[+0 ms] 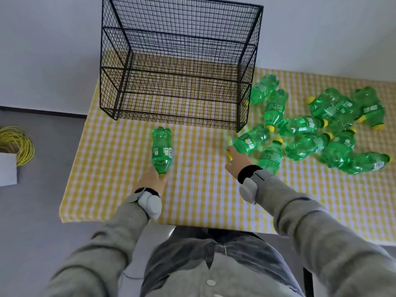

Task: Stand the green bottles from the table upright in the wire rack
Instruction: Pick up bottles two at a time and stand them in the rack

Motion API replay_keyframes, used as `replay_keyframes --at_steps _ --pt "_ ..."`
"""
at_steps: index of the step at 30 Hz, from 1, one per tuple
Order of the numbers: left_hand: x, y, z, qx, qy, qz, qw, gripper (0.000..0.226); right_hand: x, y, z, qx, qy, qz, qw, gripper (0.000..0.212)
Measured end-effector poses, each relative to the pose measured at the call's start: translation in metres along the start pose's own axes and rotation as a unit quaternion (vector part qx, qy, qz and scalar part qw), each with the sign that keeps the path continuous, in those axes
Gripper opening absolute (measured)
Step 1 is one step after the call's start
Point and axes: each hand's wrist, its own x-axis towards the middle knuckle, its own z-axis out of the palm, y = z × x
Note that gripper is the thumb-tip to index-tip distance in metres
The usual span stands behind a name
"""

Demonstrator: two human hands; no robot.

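My left hand (152,179) is closed around the cap end of one green bottle (161,150), which points away from me with its base toward the wire rack (177,67) and sits just short of the rack's near lower edge. My right hand (237,160) grips the yellow-capped neck of a second bottle (250,139), angled up and to the right at the near-left fringe of the pile of bottles (321,127). That pile lies on its side over the right half of the table (120,168), yellow caps pointing every way, several bottles touching or overlapping; the farthest-left ones lie right against the rack's right side wall. The rack stands at the back of the table near its left end, black mesh on the sides and back, with shelf levels inside, and I see no bottles in it (the mesh is fine, but the checked cloth shows through every level). Between my two hands the yellow-and-white cloth is bare, and so is the strip in front of the rack apart from the bottle I hold. The table's left edge falls away just beyond the rack's left corner, and its near edge runs just past my wrists. On the floor to the far left lies a coil of yellow cable (18,144) beside a white box (7,169).
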Motion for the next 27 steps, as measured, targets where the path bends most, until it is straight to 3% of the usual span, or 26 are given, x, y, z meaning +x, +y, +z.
replay_keyframes --at_steps 6,9,16,22,27 --pt "0.004 0.001 -0.010 -0.072 -0.018 -0.012 0.997 0.031 -0.012 -0.005 -0.016 -0.008 0.020 0.022 1.000 0.033" --pt "0.004 0.000 -0.031 -0.095 0.034 -0.006 0.995 0.029 -0.022 -0.008 -0.036 -0.041 0.034 0.008 0.999 0.028" --pt "0.007 0.022 -0.097 0.006 0.137 0.044 0.990 0.040 -0.034 -0.023 -0.078 -0.093 0.095 -0.076 0.988 0.019" --pt "0.013 0.034 -0.123 0.067 0.105 0.046 0.991 0.054 -0.036 -0.041 -0.075 -0.061 0.058 -0.229 0.970 0.016" --pt "0.016 0.042 -0.138 0.072 0.059 0.042 0.995 0.056 -0.024 -0.066 -0.079 -0.101 0.088 -0.199 0.971 0.028"
